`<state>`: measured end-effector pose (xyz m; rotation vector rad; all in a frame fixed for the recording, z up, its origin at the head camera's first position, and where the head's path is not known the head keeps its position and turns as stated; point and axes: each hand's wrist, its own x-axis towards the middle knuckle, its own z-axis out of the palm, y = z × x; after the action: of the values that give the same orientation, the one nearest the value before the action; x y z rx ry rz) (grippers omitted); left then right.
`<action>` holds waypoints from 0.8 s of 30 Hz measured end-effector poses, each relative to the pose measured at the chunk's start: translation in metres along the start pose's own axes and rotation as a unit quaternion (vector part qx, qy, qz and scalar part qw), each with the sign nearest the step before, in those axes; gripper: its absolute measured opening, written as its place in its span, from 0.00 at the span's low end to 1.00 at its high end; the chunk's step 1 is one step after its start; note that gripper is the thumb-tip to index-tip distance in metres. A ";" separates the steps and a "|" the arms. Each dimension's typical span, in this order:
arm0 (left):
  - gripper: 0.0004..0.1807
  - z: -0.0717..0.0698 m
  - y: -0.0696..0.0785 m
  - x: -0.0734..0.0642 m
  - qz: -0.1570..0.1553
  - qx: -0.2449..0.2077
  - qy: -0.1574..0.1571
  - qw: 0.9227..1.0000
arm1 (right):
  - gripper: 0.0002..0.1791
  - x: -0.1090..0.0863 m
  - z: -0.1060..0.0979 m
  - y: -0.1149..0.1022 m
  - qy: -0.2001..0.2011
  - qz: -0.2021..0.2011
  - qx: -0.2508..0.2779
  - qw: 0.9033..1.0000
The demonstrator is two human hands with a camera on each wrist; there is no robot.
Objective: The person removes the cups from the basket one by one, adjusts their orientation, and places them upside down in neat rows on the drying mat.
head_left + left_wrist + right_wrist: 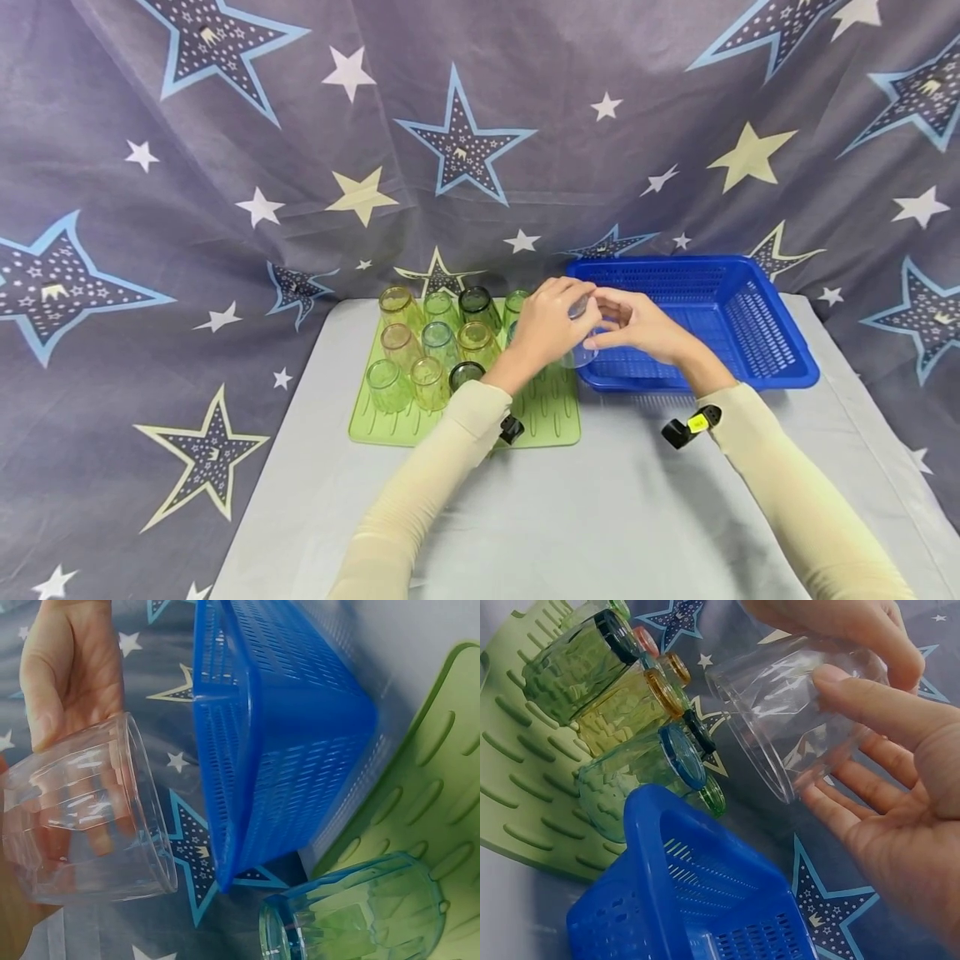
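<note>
A clear, colourless drinking glass [784, 712] is held in the air between both hands, rim downward, beside the blue basket's left end. My left hand [553, 321] grips it around the base end; in the right wrist view those fingers curl over its top. My right hand [641, 327] holds the glass from the other side, thumb [840, 675] on the near face and fingers behind and under it. Below and left of the hands, a blue glass [360, 915] stands upside down on the green drying mat [540, 417].
Several tinted glasses, among them a pink one [401, 346] and a dark one [480, 307], stand upside down in rows on the mat. A blue perforated basket [780, 358] sits to the right. A star-patterned curtain [465, 117] hangs behind the table [600, 517].
</note>
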<state>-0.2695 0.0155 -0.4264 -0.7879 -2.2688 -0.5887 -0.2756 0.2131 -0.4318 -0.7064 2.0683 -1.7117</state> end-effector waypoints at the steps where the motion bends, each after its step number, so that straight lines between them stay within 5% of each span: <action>1: 0.13 0.000 0.000 0.000 0.000 0.000 0.003 1.000 | 0.46 0.000 0.000 0.000 0.000 0.001 0.000 1.000; 16: 0.08 -0.004 0.002 0.001 -0.016 0.007 0.008 1.000 | 0.44 0.001 0.003 -0.007 -0.009 0.000 0.008 1.000; 24: 0.07 -0.004 0.003 0.001 -0.018 0.025 0.020 0.999 | 0.37 0.000 0.002 -0.006 0.018 -0.003 0.012 1.000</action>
<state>-0.2664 0.0152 -0.4227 -0.7064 -2.2551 -0.5572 -0.2740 0.2108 -0.4267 -0.6787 2.0677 -1.7625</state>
